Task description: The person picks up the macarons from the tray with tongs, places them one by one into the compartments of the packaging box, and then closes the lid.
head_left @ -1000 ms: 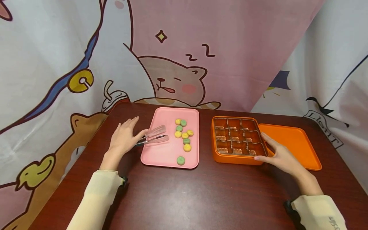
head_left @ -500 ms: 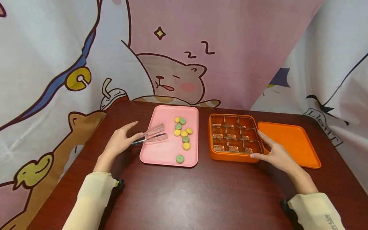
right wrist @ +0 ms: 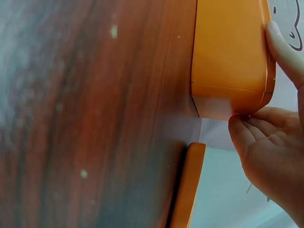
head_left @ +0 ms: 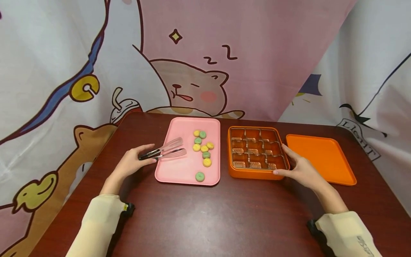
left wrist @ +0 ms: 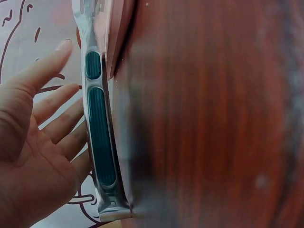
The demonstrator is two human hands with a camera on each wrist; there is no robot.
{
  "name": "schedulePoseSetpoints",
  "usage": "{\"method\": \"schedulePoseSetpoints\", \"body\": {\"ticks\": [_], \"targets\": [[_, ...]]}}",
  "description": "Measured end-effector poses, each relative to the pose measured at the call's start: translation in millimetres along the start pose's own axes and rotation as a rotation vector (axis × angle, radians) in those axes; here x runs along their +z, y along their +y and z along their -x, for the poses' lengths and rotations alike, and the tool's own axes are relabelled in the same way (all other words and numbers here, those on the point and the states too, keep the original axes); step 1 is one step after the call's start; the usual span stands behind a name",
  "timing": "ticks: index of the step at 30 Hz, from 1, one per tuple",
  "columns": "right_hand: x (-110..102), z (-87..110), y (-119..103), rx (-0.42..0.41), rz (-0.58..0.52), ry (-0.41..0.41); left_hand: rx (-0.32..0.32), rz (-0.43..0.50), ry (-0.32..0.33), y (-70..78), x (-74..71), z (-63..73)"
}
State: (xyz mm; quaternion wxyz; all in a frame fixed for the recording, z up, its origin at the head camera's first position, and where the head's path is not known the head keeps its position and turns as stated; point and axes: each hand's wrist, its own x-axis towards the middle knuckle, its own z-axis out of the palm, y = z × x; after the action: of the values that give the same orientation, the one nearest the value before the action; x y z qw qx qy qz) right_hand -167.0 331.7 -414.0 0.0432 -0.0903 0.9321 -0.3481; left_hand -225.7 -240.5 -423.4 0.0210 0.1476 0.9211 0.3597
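My left hand [head_left: 128,162] surrounds the handle end of a pair of food tongs [head_left: 173,144], thumb on the near side and fingers on the far side. In the left wrist view its fingers are spread beside the green-gripped handle [left wrist: 100,133], not closed round it. The tongs' clear tips lie apart over a pink tray [head_left: 176,171]. My right hand [head_left: 303,171] holds the near right corner of an orange box [head_left: 257,174], thumb at the front rim, fingers against the right side. A brown divided insert [head_left: 245,141] with several bare compartments sits inside.
Several small round yellow and green pieces lie on the tray's right half, one green piece [head_left: 199,176] alone near the front. A flat orange lid [head_left: 321,159] lies right of the box. A printed curtain [head_left: 273,64] hangs behind the dark wooden table [head_left: 205,221].
My right hand has slid the box left, away from the lid. My left hand has moved back left along the tongs to their handle end. Tray and pieces stay put.
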Motion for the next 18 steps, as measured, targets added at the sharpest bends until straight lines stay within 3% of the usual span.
{"method": "schedulePoseSetpoints", "body": {"ticks": [9,18], "targets": [[2.7,-0.8,-4.6,0.026,-0.009,-0.006,0.017,-0.019,-0.017,-3.5,1.4,-2.3],[7.2,-1.0,-9.6,0.019,0.088,0.037,0.034,-0.009,-0.046,-6.8,2.8,-8.5]]}}
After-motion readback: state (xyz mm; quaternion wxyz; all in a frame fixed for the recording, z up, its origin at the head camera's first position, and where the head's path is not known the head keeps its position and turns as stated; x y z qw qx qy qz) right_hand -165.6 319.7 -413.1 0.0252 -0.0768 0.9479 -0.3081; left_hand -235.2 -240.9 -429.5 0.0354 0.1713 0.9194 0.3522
